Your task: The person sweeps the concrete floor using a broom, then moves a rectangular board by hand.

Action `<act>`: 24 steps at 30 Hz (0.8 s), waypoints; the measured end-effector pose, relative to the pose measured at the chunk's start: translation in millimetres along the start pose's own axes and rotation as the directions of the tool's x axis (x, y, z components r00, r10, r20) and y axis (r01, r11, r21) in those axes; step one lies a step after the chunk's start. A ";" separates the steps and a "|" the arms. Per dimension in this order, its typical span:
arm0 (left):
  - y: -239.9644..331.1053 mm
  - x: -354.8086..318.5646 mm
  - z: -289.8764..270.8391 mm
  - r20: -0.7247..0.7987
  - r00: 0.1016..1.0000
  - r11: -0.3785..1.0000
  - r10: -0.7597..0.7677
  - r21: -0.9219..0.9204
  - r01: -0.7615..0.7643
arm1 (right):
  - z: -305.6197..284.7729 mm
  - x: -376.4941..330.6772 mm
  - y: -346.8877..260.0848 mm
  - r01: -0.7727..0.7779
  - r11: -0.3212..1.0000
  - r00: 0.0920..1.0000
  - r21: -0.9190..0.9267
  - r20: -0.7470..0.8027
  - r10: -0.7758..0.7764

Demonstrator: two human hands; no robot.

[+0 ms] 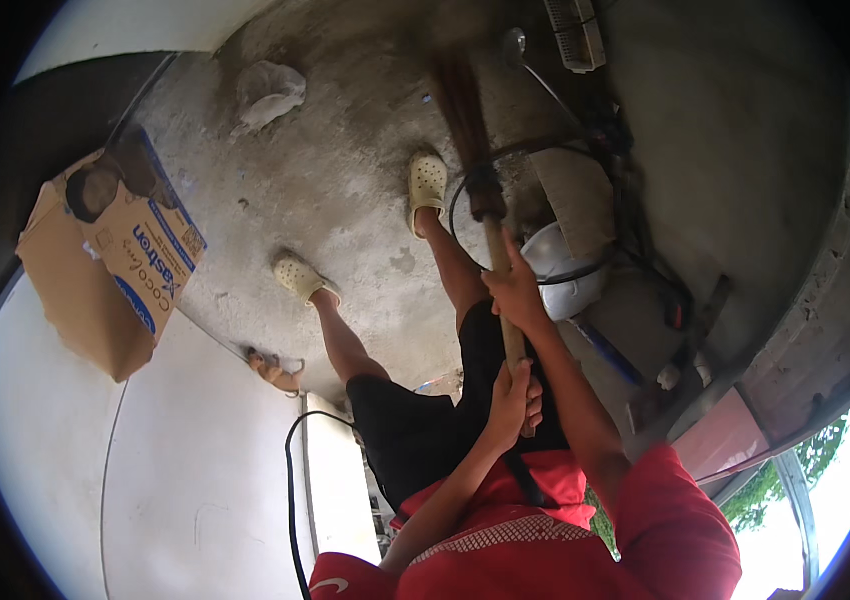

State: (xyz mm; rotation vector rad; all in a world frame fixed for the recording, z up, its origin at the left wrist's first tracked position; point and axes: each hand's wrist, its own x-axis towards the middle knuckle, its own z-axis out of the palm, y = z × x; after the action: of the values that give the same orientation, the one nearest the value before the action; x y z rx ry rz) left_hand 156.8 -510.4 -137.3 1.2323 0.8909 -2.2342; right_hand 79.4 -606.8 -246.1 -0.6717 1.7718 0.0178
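Note:
A broom (pixel 497 240) with a pale stick handle and dark reddish-brown bristles (pixel 462 110) slants away from me over the concrete floor. Its bristle end is blurred and lies ahead of my right foot. My left hand (pixel 515 400) is closed round the near end of the handle, close to my waist. Farther along, nearer the bristles, my right hand (pixel 517 285) grips the same handle, its thumb side toward the bristles. A small blue scrap (pixel 426 98) lies on the floor to the left of the bristles.
At left is an opened cardboard box (pixel 115 270); a crumpled clear plastic bag (pixel 270 92) lies far left. To the right are a white rounded container (pixel 557 262), black cable (pixel 535 148), a metal ladle (pixel 543 82) and a white basket (pixel 577 35). A small brown animal-like shape (pixel 275 372) lies by the white panel (pixel 215 440).

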 end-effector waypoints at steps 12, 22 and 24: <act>42.5 15.4 -83.2 -0.159 0.982 0.987 0.100 -0.109 -0.118 | 114.0 46.7 1.7 0.169 0.968 0.985 -0.188 0.078 -0.157; 51.9 -32.4 -36.3 0.057 0.998 0.992 -0.034 -0.119 0.040 | 59.5 -13.9 -60.4 0.123 0.989 0.989 -0.079 -0.072 -0.129; 100.8 11.0 -31.6 0.037 0.999 0.988 0.038 -0.153 -0.032 | 66.1 38.6 -89.4 0.188 0.976 0.968 -0.111 -0.148 -0.203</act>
State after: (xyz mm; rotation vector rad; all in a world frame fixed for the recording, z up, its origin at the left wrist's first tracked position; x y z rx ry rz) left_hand 233.7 -558.9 -192.1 1.1219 0.9976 -2.1125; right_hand 171.6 -675.0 -272.6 -0.9380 1.8571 -0.0881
